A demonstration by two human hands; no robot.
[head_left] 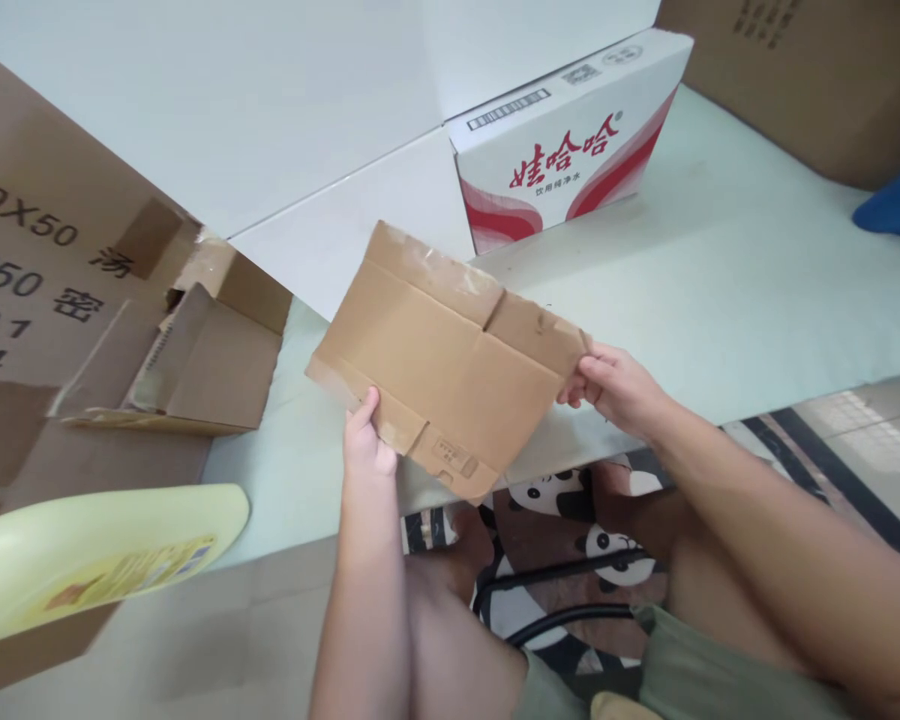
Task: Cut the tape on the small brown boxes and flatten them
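A flattened brown cardboard box [435, 350] is held tilted above the front edge of the pale table [757, 290]. My left hand [367, 440] grips its lower left edge, thumb on top and the other fingers hidden beneath. At the right corner, my right hand [607, 385] pinches the cardboard between thumb and fingers. Creased flaps run along two opposite sides, and the far flap has torn, whitish patches. Behind the cardboard stands a white and red carton [562, 170] with Chinese lettering.
To the left are a large printed cardboard box [37, 230] and a smaller open box [217, 360]. A pale yellow bottle [112, 550] juts in at lower left. White panels [285, 100] rise behind. Another brown box [802, 90] and a blue object [896, 205] stand at the right.
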